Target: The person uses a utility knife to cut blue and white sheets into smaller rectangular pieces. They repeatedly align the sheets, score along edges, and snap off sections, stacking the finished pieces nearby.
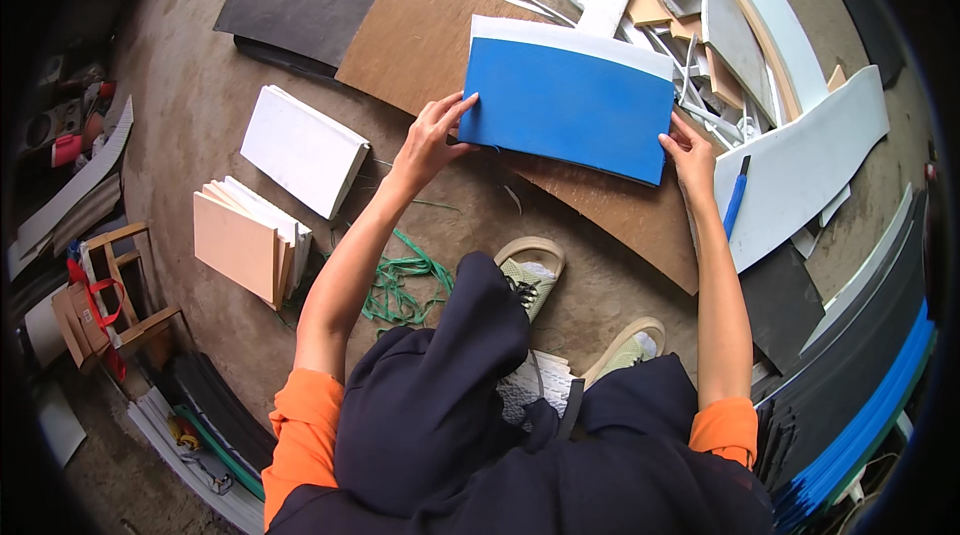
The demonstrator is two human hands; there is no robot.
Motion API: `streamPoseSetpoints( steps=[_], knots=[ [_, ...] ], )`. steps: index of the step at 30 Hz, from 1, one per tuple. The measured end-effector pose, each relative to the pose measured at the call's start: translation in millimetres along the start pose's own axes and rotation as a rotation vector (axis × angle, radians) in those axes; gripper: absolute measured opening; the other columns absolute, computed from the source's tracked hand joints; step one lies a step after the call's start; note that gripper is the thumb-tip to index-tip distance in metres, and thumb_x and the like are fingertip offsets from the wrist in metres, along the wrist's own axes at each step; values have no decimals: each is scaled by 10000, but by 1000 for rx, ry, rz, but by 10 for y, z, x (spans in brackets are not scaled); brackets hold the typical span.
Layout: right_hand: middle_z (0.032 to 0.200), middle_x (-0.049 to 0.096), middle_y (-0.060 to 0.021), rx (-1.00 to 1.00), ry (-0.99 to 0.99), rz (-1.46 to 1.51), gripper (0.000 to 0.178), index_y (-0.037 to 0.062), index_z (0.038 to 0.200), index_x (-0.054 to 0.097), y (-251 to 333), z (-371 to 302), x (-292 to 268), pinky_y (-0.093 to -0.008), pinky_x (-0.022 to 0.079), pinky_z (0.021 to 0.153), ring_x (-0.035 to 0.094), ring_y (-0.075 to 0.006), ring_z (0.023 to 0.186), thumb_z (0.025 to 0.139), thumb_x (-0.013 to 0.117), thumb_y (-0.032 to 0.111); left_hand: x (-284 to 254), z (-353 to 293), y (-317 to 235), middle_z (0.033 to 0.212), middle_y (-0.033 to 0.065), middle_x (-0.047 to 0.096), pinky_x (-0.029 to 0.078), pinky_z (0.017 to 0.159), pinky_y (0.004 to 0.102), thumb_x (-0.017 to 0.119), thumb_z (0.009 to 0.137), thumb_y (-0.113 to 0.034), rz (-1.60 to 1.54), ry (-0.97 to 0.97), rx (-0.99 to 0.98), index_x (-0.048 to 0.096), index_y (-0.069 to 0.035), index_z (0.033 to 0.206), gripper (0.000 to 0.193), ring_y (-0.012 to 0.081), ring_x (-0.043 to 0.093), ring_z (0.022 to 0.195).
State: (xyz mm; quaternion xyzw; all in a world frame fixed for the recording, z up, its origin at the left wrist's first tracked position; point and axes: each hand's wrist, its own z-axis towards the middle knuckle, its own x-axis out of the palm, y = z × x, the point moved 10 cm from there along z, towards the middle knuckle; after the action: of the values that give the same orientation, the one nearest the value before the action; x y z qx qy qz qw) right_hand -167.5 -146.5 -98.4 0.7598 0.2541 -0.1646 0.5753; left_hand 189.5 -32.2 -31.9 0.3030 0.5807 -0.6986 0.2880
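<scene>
A blue rectangular foam-like sheet [570, 100] is between my hands, above a brown board [405, 35] on the floor. My left hand [432, 143] pinches its left edge, thumb at the lower corner and fingers on top. At the right edge, my right hand [692, 157] grips it with thumb and fingers. A white sheet [520, 30] shows as a strip along the blue sheet's far edge, beneath it. Beside my right forearm, a blue-handled cutting tool [737, 200] lies on a large white offcut [790, 170].
White blocks of stacked sheets [305, 150] and a peach-and-white stack [240, 240] stand left. Green twine [405, 280] lies tangled near my shoes. Offcuts [690, 25] pile up at the far right. Black and blue sheets [860, 415] line the near right; a wooden stool [130, 285] is at left.
</scene>
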Motion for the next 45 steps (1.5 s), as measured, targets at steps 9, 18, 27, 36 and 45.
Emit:
streamPoseSetpoints(
  steps=[9, 18, 27, 36, 45],
  knots=[
    [838, 651, -76, 2, 36, 89, 473, 136, 1165, 560, 38, -14, 10, -244, 451, 683, 587, -107, 718, 714, 698, 143, 4, 0, 76, 1143, 123, 510, 517, 772, 308, 768, 529, -32, -17, -37, -42, 516, -185, 1202, 735, 212, 591, 848],
    [897, 655, -135, 13, -24, 11, 451, 84, 1102, 597, -175, 65, -70, -282, 473, 707, 625, -178, 752, 684, 724, 196, 55, 34, -64, 1134, 96, 521, 513, 781, 320, 764, 535, -26, 109, -40, 7, 515, -183, 1206, 732, 209, 577, 860],
    [884, 657, -131, -10, -101, 51, 358, 23, 1020, 614, 129, -203, -84, -287, 490, 723, 640, -193, 801, 695, 708, 140, 16, 28, -17, 1144, 99, 522, 534, 751, 296, 762, 537, -8, -6, -49, -42, 537, -182, 1182, 705, 206, 593, 865],
    [876, 660, -125, -4, -101, 5, 332, 23, 991, 630, 104, -176, -96, -282, 489, 728, 642, -190, 794, 685, 708, 123, 38, 25, -1, 1147, 106, 519, 531, 768, 299, 757, 544, 2, -11, -47, -47, 541, -189, 1179, 698, 208, 594, 870],
    [886, 651, -99, 14, -73, -28, 327, -13, 1014, 594, 189, -179, -15, -255, 485, 750, 624, -151, 809, 705, 679, 55, 40, -18, -61, 1160, 104, 510, 525, 758, 311, 757, 579, -54, 130, -45, 2, 538, -175, 1182, 653, 218, 590, 891]
  ],
)
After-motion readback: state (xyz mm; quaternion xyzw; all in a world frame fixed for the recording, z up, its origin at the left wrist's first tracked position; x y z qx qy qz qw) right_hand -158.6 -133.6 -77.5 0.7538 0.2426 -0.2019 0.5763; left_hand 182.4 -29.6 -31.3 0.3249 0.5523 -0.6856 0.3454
